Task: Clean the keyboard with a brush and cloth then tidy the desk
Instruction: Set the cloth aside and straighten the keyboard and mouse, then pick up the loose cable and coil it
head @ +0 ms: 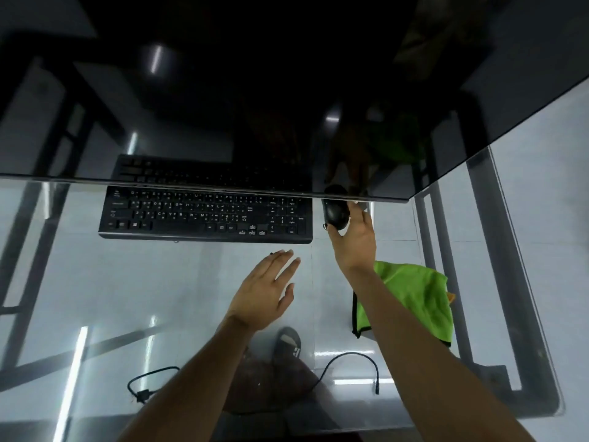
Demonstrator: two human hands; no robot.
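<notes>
While the right hand (pixel 352 237) holds the black mouse (pixel 334 215) just right of the black keyboard (pixel 205 215), the left hand (pixel 266 291) hovers flat with straight fingers over the glass tabletop (pixel 95 282). Near the right arm lies the green cloth (pixel 414 298).

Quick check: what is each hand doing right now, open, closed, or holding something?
Left hand: open, fingers straight, hovering over the glass desk, holding nothing.
Right hand: fingers curled round the black mouse, gripping it.
</notes>
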